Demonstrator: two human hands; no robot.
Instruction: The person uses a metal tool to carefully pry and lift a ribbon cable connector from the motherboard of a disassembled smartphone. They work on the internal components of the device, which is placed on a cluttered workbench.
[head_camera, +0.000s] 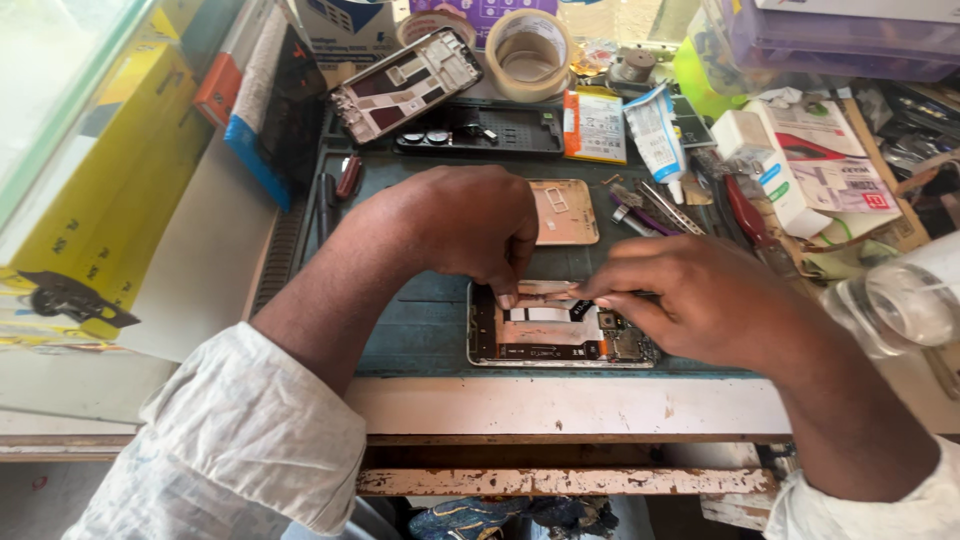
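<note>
A cluttered repair table (560, 405) with chipped white paint along its front edge is sitting under a window, and a dark blue-green work mat (430, 320) is covering the middle of it. Going from the left: a yellow box (110, 190) is leaning along the window side, then an orange packet (217, 88) and a dark slab with a blue edge (270, 110) are propped against it. Just right of those, a stripped phone frame (405, 82) is lying tilted at the back of the mat, with a black phone back cover (480, 130) in front of it and a tape roll (528, 52) behind.

The left hand (455, 225) is coming in over the mat, fingers (506, 298) pressed together and pinching down at the top edge of the opened phone (555, 335), which is lying flat near the front of the mat with its insides showing. A gold-coloured cover (565, 212) is sitting just behind the hands, partly hidden by the left one.

The right hand (700, 300) is meeting it from the other side, fingertips (590, 293) pinching a thin pale strip (545, 288) at the phone's top edge, and the palm is covering the phone's right corner.

Further right, an orange-edged flat pack (594, 125), a white tube (657, 135), tweezers (670, 207), a red-handled tool (745, 215) and white boxes (800, 165) are crowding the mat's edge, a purple plastic bin (840, 40) is at the back, and a clear bottle (900, 300) is lying just beside the right wrist.
</note>
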